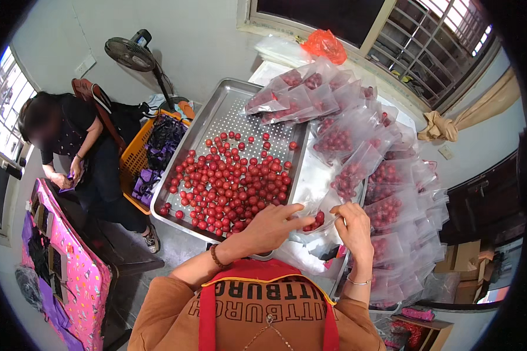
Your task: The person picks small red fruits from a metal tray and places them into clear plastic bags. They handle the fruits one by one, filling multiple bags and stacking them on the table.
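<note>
My left hand (277, 226) has its fingers apart at the left side of a clear plastic bag (329, 202). A few small red balls (318, 219) show in this bag, close to my fingertips. My right hand (353, 226) pinches the bag's right edge between thumb and fingers. Left of the bag, a large perforated metal tray (235, 107) holds many loose red balls (228, 184), mostly in its near half. My left forearm reaches over the tray's near right corner.
Filled clear bags (384, 210) lie in overlapping rows at the right, with another heap (303, 96) over the tray's far corner. Beyond are a red plastic bag (325, 46) and flat bags (281, 50). A seated person (79, 136), a yellow crate (136, 149) and a fan (134, 52) are left.
</note>
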